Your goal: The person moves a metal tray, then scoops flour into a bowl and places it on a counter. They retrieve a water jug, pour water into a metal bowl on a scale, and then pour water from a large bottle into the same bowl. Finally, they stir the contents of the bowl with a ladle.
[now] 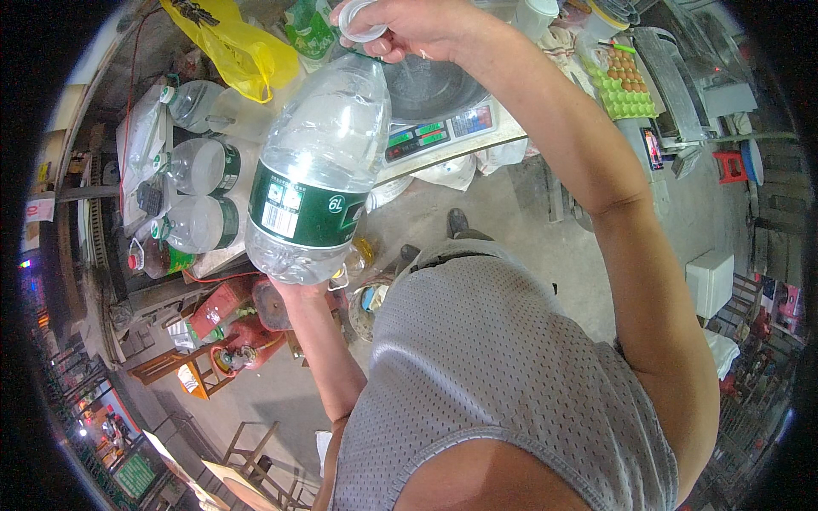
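Note:
A large clear plastic water bottle [319,166] with a green label is tilted, its neck toward the far side of the table. My left hand [297,289] supports its base from below; most of the fingers are hidden behind it. At the neck is my right hand [409,29], its fingers curled by the green collar. A small white round piece, a cap or a cup [363,32], sits at the thumb. Beyond the bottle, a dark bowl [434,92] rests on a digital scale [441,134] with lit green displays. The bottle's mouth is hidden.
Several similar bottles [198,166] stand at the left beside a yellow plastic bag [236,51]. Egg trays [620,86] lie at the far right, near a phone [652,148]. Below the table are white sacks [450,171] and a bucket [363,313]. A wooden chair [198,370] stands lower left.

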Action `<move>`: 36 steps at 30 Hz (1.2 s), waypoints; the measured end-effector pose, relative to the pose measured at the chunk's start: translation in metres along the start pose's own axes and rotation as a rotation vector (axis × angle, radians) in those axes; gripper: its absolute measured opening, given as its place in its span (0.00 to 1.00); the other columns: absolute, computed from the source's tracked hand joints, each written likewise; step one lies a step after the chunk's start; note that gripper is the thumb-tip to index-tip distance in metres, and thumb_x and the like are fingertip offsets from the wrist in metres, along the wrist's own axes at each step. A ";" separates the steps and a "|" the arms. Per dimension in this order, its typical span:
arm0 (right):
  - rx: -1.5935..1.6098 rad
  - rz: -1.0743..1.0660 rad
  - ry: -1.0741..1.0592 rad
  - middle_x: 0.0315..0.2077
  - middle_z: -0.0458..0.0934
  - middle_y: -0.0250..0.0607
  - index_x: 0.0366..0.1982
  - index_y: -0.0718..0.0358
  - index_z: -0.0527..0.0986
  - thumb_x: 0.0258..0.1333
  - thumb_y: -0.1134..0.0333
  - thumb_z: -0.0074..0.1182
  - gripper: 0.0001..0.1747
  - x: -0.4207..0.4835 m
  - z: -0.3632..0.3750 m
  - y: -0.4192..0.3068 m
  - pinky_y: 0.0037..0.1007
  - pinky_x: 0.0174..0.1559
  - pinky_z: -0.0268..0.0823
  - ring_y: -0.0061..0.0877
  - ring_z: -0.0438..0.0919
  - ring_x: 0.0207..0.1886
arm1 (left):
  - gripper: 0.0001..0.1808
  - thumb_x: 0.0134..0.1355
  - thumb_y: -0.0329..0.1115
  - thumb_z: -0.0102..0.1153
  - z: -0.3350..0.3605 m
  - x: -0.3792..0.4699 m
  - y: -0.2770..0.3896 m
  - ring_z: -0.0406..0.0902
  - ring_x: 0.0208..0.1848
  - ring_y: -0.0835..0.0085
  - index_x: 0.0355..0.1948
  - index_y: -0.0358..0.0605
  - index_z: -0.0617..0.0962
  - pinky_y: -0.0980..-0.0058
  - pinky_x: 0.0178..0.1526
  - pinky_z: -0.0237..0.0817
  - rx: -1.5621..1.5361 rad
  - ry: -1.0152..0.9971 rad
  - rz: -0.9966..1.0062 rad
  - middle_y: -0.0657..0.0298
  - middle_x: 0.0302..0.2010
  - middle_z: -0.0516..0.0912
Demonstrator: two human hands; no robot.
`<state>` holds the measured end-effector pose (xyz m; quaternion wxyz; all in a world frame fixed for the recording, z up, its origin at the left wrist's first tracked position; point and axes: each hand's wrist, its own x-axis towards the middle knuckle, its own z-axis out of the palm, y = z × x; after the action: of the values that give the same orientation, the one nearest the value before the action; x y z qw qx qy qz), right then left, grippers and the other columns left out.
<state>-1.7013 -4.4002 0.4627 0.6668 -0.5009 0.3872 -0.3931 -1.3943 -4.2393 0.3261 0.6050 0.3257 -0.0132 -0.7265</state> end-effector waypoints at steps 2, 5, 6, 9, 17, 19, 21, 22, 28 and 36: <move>0.007 0.003 0.004 0.23 0.71 0.31 0.36 0.59 0.73 0.58 0.72 0.50 0.04 0.001 -0.001 0.001 0.21 0.17 0.57 0.17 0.67 0.19 | 0.27 0.72 0.51 0.38 0.000 0.002 0.000 0.72 0.62 0.55 0.64 0.47 0.71 0.50 0.63 0.65 0.025 -0.025 0.008 0.55 0.64 0.74; 0.008 0.003 0.005 0.23 0.71 0.30 0.36 0.59 0.73 0.58 0.72 0.49 0.04 0.002 -0.003 0.004 0.21 0.17 0.57 0.18 0.67 0.19 | 0.27 0.73 0.51 0.37 0.003 0.005 -0.002 0.72 0.61 0.59 0.64 0.46 0.69 0.54 0.64 0.64 0.068 -0.071 0.019 0.57 0.64 0.74; 0.003 -0.001 0.003 0.23 0.71 0.30 0.36 0.59 0.73 0.58 0.72 0.49 0.04 0.003 -0.004 0.005 0.22 0.17 0.57 0.18 0.67 0.19 | 0.27 0.73 0.50 0.37 0.003 0.005 -0.003 0.72 0.61 0.59 0.64 0.46 0.69 0.54 0.64 0.64 0.068 -0.065 0.021 0.57 0.64 0.74; 0.000 -0.007 0.002 0.23 0.71 0.30 0.36 0.59 0.73 0.58 0.72 0.49 0.04 0.006 -0.006 0.009 0.22 0.18 0.57 0.18 0.67 0.19 | 0.26 0.73 0.50 0.37 0.003 0.007 -0.004 0.72 0.62 0.59 0.64 0.46 0.69 0.54 0.64 0.64 0.044 -0.056 0.006 0.56 0.64 0.74; 0.020 -0.002 0.013 0.23 0.71 0.31 0.35 0.59 0.73 0.57 0.73 0.49 0.04 0.008 -0.010 0.013 0.22 0.17 0.57 0.18 0.67 0.18 | 0.28 0.73 0.52 0.35 -0.008 0.023 -0.006 0.69 0.65 0.55 0.64 0.48 0.71 0.49 0.66 0.61 -0.013 -0.068 -0.005 0.56 0.65 0.73; 0.007 -0.007 0.013 0.22 0.71 0.31 0.34 0.58 0.73 0.57 0.73 0.48 0.04 0.009 -0.011 0.015 0.22 0.17 0.57 0.18 0.67 0.18 | 0.28 0.73 0.53 0.35 -0.008 0.023 -0.008 0.70 0.65 0.55 0.64 0.48 0.72 0.49 0.66 0.61 0.011 -0.053 0.001 0.56 0.65 0.73; 0.047 -0.005 -0.004 0.22 0.70 0.31 0.34 0.59 0.73 0.57 0.73 0.49 0.04 0.010 -0.012 0.017 0.22 0.17 0.57 0.18 0.67 0.18 | 0.29 0.73 0.53 0.35 -0.007 0.022 -0.010 0.70 0.65 0.55 0.64 0.48 0.72 0.49 0.66 0.61 0.003 -0.037 -0.001 0.56 0.65 0.73; 0.067 -0.004 -0.014 0.22 0.70 0.31 0.34 0.59 0.73 0.57 0.73 0.49 0.04 0.010 -0.013 0.018 0.22 0.17 0.57 0.19 0.67 0.18 | 0.29 0.73 0.53 0.35 -0.006 0.021 -0.010 0.70 0.65 0.55 0.64 0.48 0.72 0.49 0.66 0.61 -0.004 -0.073 -0.007 0.56 0.65 0.73; 0.019 -0.010 0.001 0.22 0.70 0.31 0.34 0.59 0.73 0.55 0.74 0.49 0.04 0.010 -0.014 0.018 0.23 0.17 0.57 0.19 0.68 0.18 | 0.29 0.72 0.54 0.35 -0.007 0.026 -0.012 0.70 0.65 0.54 0.64 0.48 0.72 0.49 0.66 0.61 -0.041 -0.031 -0.033 0.56 0.65 0.73; -0.003 -0.022 0.022 0.22 0.70 0.32 0.35 0.61 0.73 0.54 0.75 0.50 0.06 0.009 -0.012 0.013 0.23 0.17 0.57 0.19 0.68 0.18 | 0.28 0.72 0.52 0.36 0.001 0.024 -0.018 0.70 0.64 0.57 0.65 0.47 0.70 0.53 0.66 0.61 0.012 -0.022 -0.035 0.56 0.65 0.73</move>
<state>-1.7069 -4.4102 0.4462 0.6574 -0.5018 0.3894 -0.4054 -1.4113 -4.2560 0.3083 0.5898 0.3216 -0.0186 -0.7405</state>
